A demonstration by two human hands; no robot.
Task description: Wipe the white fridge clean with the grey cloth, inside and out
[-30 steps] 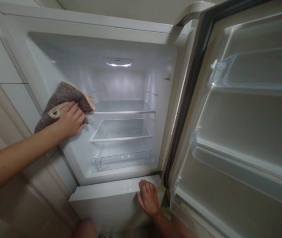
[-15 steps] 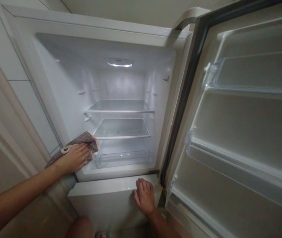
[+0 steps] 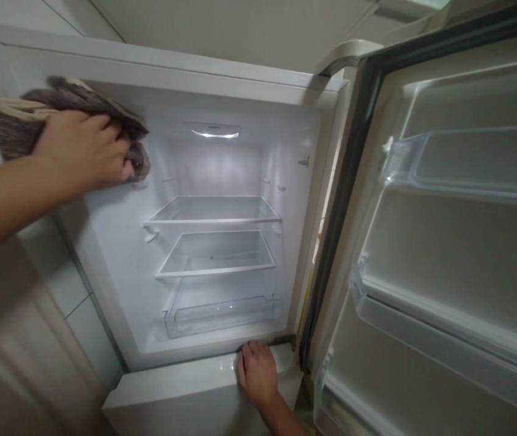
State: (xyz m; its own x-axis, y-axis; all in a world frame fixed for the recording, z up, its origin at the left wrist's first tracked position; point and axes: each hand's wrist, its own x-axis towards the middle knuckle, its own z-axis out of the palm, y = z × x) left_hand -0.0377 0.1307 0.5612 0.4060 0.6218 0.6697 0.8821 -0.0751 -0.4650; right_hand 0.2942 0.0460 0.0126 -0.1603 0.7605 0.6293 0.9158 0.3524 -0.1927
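Observation:
My left hand (image 3: 83, 148) grips a grey-brown cloth (image 3: 15, 130) with a pale edge, at the upper left of the open fridge (image 3: 158, 63). The cloth lies against the upper part of the left inner wall, near the front frame. My right hand (image 3: 258, 372) rests on the top edge of the white lower door or drawer front (image 3: 171, 387), its fingers curled over toward the fridge; whether the fingertips hold the edge is hidden. Inside the fridge are two glass shelves (image 3: 217, 209) and a clear drawer (image 3: 222, 315) at the bottom.
The fridge door (image 3: 449, 242) stands wide open on the right, with clear door bins (image 3: 440, 327) on its inner side and a dark gasket (image 3: 346, 169) along its edge. A lit lamp (image 3: 215, 131) hangs inside at the top. Tiled wall (image 3: 49, 266) lies close on the left.
My left hand has carried the cloth from the lower left front of the fridge up to its upper left. My right hand stays on the lower front's top edge. The view has shifted slightly.

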